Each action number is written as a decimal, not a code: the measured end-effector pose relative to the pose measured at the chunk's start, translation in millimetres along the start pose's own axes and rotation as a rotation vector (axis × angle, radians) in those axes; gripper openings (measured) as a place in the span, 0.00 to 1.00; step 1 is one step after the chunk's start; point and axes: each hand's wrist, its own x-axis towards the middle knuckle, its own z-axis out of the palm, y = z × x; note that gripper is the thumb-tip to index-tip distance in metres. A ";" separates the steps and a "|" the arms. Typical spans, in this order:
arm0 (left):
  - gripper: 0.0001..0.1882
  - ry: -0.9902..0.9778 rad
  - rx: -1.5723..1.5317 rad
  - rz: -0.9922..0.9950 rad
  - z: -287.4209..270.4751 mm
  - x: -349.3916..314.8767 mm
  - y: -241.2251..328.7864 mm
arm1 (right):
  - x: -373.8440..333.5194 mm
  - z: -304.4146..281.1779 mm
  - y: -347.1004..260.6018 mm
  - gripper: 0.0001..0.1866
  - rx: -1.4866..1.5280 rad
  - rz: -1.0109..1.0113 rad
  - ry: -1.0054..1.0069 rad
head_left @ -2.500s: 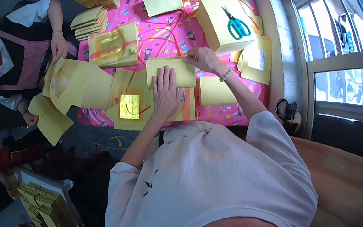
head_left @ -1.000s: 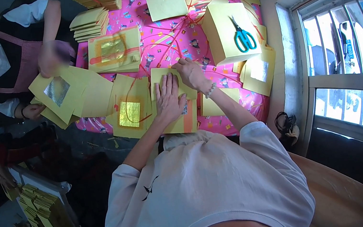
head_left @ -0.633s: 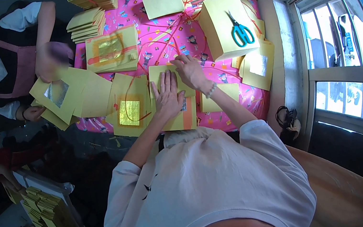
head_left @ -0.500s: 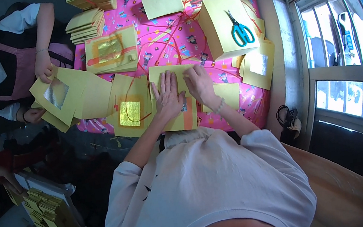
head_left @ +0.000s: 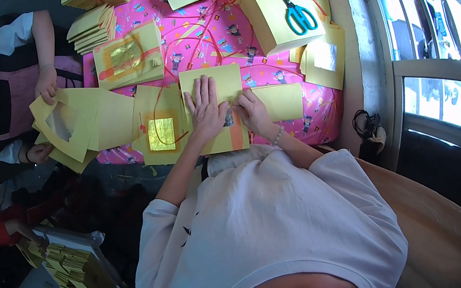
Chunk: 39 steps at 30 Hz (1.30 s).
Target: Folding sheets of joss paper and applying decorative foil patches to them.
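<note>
The left hand [head_left: 209, 114] lies flat, seemingly to steady the yellow paper [head_left: 228, 81], while the right hand [head_left: 254, 114] curls near its right edge, hold unclear from here.

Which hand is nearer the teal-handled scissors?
Right. The right hand is closer to the body than the scissors and left of them; the left hand lies palm-down on the yellow paper, farther left.
</note>
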 end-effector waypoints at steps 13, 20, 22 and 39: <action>0.36 -0.030 0.029 0.120 -13.0 0.4 -18.2 | 2.2 -2.0 0.8 0.06 0.022 0.023 -0.012; 0.35 -0.020 -0.148 0.167 -13.6 1.0 -39.8 | 7.2 -12.7 -15.5 0.12 -0.065 0.017 -0.091; 0.33 0.003 -0.402 0.148 -18.4 4.4 -44.8 | 6.6 -16.6 -21.2 0.16 -0.095 0.020 -0.122; 0.22 0.028 -0.726 -0.514 -47.4 -1.6 -37.2 | 18.4 -24.8 -1.5 0.17 -0.479 -0.290 -0.077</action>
